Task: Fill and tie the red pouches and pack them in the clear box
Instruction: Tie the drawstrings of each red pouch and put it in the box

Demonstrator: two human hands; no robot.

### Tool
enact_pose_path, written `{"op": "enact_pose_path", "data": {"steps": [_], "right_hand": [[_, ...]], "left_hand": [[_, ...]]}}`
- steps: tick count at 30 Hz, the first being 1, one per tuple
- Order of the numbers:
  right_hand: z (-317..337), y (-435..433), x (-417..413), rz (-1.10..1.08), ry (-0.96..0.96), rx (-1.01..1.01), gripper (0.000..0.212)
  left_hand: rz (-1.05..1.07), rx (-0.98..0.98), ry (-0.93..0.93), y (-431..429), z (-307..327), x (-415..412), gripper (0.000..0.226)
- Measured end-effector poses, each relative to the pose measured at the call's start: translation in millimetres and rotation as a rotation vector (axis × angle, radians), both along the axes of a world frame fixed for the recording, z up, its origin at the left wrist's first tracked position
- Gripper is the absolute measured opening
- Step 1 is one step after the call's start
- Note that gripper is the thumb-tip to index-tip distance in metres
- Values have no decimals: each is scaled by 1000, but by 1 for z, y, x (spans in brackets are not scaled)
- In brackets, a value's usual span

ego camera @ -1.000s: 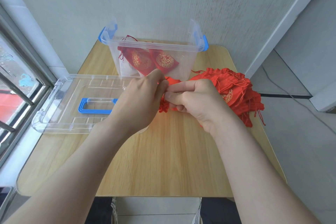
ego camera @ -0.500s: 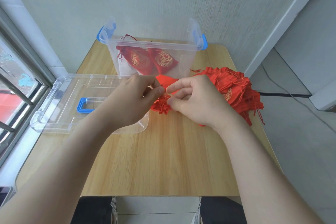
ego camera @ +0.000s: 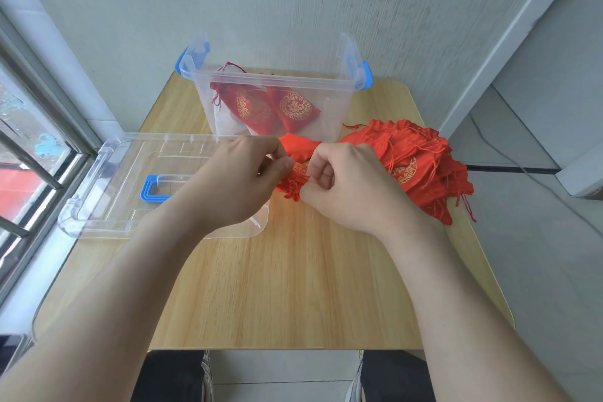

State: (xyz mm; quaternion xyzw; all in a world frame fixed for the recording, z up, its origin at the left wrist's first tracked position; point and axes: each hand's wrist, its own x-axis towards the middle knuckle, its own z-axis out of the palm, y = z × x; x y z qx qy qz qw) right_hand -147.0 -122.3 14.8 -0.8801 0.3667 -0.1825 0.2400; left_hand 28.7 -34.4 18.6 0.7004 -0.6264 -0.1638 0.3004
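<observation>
At the middle of the light wooden table (ego camera: 293,287), our left hand (ego camera: 235,186) and right hand (ego camera: 346,186) pinched the gathered neck of a red fabric drawstring pouch (ego camera: 293,184), just near of the clear plastic box (ego camera: 274,88) holding two pouches.

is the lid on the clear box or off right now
Off. The lid lies flat on the table, left of the clear box, whose top is open, pouches inside.

pouch (ego camera: 295,153): mostly hidden behind both hands; only its gathered neck and a red bit show
strings: too thin to see between the fingertips
lid (ego camera: 107,186): its right part is covered by the left hand (ego camera: 241,186)
pile (ego camera: 421,166): its left side is behind the right hand (ego camera: 346,186)
pouch filling: cannot tell
arms: cut off by the bottom edge
</observation>
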Motion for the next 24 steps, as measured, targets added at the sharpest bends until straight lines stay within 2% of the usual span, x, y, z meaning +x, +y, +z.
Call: {"op": "enact_pose_path", "data": {"steps": [6,10,16,19,22,24], "right_hand": [[-3,0,0,58,19,-43,10],[-9,3,3,90,125,-99,8],[-13,0,2,68,190,-158,7],[-16,-2,2,59,90,-94,8],[-15,-5,5,35,-103,25,7],[-11,-5,7,6,-231,122,6]], "left_hand": [[-34,40,-64,1,0,3,23],[4,78,-31,1,-4,2,4],[1,162,-59,0,-1,2,7],[13,142,-74,0,-4,5,10],[33,15,-91,1,-8,8,15],[21,-13,-91,2,-9,7,31]]}}
